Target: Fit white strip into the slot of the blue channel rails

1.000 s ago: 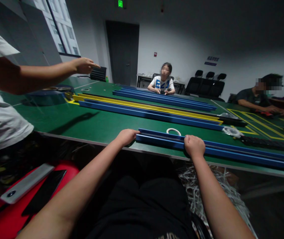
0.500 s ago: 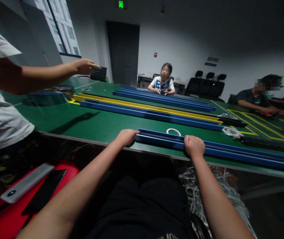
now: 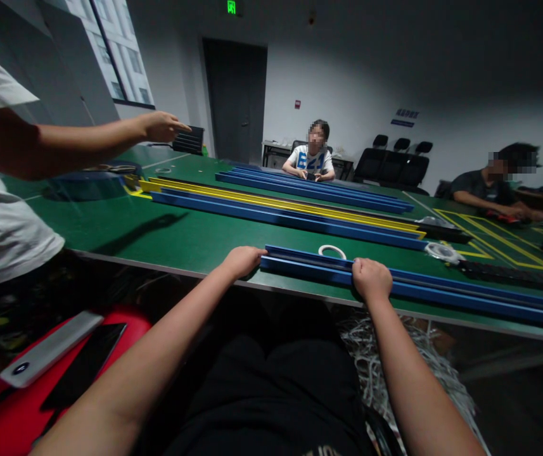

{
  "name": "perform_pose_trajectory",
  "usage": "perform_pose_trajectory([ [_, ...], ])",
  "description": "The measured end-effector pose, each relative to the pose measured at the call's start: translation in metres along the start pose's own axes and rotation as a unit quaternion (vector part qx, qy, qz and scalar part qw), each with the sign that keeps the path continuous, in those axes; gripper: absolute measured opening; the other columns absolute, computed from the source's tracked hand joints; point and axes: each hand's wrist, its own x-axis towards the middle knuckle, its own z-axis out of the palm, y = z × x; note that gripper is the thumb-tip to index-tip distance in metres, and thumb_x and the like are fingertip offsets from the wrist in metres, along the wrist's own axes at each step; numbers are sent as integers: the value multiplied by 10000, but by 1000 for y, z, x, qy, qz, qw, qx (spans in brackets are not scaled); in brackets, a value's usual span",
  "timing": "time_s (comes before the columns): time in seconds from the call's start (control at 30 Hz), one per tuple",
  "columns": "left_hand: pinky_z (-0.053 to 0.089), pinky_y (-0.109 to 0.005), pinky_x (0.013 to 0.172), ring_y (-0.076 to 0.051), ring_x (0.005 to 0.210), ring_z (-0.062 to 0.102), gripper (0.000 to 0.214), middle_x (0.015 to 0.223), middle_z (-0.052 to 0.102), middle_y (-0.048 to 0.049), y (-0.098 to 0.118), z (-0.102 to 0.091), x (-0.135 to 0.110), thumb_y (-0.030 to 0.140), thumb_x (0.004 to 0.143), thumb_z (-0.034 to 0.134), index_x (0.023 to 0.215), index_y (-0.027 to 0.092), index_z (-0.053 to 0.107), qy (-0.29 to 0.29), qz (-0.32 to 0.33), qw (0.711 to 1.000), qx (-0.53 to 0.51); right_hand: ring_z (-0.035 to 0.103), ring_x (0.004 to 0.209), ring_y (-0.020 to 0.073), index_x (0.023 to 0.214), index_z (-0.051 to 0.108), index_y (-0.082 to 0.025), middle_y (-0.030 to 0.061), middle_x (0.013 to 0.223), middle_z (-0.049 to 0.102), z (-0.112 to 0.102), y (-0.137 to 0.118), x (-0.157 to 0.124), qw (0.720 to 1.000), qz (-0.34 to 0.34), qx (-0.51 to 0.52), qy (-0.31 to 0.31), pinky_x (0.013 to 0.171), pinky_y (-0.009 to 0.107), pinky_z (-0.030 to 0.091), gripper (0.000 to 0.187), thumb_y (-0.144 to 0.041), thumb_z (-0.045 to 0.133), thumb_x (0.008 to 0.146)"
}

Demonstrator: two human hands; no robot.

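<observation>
The left hand (image 3: 242, 261) lies knuckles-up at the near edge of the green worktop (image 3: 190, 240), its fingers (image 3: 253, 256) bent against the left end of a long blue rail (image 3: 442, 292). The fingertips are hidden under the hand, so I cannot tell whether they grip the rail's end or only press on it. The right hand (image 3: 372, 278) sits further along the same rail with its fingers curled tightly over it from the near side, holding it.

The blue rail lies flat along the near edge of the worktop and runs off toward the right edge. A white ring (image 3: 332, 251) lies flat just behind it, between the two hands. Further in, near the middle of the worktop, a bundle of blue and yellow rails (image 3: 290, 212) lies roughly parallel to the near one and well apart from it.

From the left a co-worker's hand (image 3: 159, 125) stretches over the far left corner toward a black box (image 3: 189, 140); whether it touches the box cannot be told.
</observation>
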Motion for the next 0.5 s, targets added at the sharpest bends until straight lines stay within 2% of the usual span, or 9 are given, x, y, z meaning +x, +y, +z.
perform_pose_trajectory([
  [0.5, 494, -253, 841, -198, 1019, 677, 410, 1125, 726, -40, 2, -2, 0, 252, 900, 418, 1239, 312, 641, 2, -13, 1000, -16, 577, 778, 183, 879, 732, -152, 95, 818, 691, -3, -1, 0, 1000, 10, 8, -6, 698, 300, 299, 423, -300, 343, 952],
])
